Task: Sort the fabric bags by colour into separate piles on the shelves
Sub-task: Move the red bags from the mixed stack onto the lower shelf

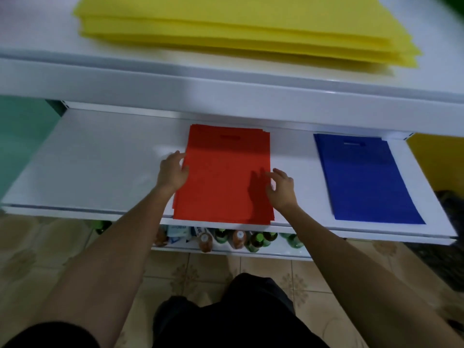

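Note:
A pile of red fabric bags [223, 177] lies flat in the middle of the white middle shelf [100, 167]. My left hand [173, 172] rests against the pile's left edge, fingers loosely bent and touching the fabric. At the pile's right edge is my right hand [282, 188], fingers relaxed and spread, holding nothing. A pile of blue bags [364, 177] lies to the right on the same shelf. A stack of yellow bags [238, 28] sits on the top shelf [175, 79].
Below the middle shelf, a lower shelf holds several bottles [251, 239] and small packets. The floor [188, 272] is tiled. A yellow surface [439, 162] shows at the far right and a green wall [22, 136] at the left.

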The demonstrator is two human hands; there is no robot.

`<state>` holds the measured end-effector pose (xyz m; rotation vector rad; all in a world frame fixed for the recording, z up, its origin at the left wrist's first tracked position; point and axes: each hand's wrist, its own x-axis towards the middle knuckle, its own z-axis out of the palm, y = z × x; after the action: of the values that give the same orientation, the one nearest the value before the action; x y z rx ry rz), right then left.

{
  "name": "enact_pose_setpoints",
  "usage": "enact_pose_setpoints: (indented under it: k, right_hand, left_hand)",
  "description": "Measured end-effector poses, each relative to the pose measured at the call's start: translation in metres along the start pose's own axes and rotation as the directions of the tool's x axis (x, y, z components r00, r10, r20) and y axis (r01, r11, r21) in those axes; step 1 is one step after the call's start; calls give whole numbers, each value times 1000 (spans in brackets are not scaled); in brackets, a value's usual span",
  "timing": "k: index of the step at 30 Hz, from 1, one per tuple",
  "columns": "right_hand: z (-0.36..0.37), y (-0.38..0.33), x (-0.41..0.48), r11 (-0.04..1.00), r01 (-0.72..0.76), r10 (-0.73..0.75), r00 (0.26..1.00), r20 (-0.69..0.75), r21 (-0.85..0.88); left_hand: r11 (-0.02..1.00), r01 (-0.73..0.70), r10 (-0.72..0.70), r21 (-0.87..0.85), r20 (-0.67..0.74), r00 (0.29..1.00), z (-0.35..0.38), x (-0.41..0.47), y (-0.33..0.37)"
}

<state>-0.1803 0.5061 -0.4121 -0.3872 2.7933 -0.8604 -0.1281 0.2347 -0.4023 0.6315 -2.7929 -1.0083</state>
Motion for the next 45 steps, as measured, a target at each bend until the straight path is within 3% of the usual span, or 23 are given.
enact_pose_setpoints:
  k: [7, 14, 18, 24, 28, 35, 40, 42, 45]
  right_hand:
    - [-9, -49, -56, 996, 90, -91, 995, -28, -7]
    - [25, -126, -141, 976, 216, -216, 976, 9, -26]
    - [64, -182, -188, 951, 309, -310, 947, 81, 23]
    - [86, -289, -223, 875, 463, -474, 879, 52, 142]
    - [66, -357, -221, 793, 581, -588, 809, -18, 183]
    - [4, -459, -173, 645, 738, -707, 675, -212, 200]
    - [-45, -502, -119, 513, 846, -744, 521, -418, 142]
    - [-67, -512, -91, 527, 840, -722, 521, -455, 125]
    - [-92, -516, -47, 601, 791, -665, 576, -474, 118]
  left_hand:
    - [993, -46, 43, -107, -28, 999, -40, -48, 0]
    - [990, -44, 38, -132, -51, 998, -104, -144, -59]
    - [993, -24, 6, -118, -156, 988, -158, -203, -101]
    - [988, -38, -17, -152, -345, 938, -256, -245, -131]
    - [987, -81, 8, -136, -468, 883, -322, -234, -123]
    - [972, -235, 175, -24, -594, 785, -409, -169, -75]
    - [948, -313, 283, 62, -618, 734, -452, -101, -39]
    - [939, -329, 318, 100, -614, 722, -464, -73, -29]
    - [935, -328, 343, 136, -589, 732, -476, -34, -24]
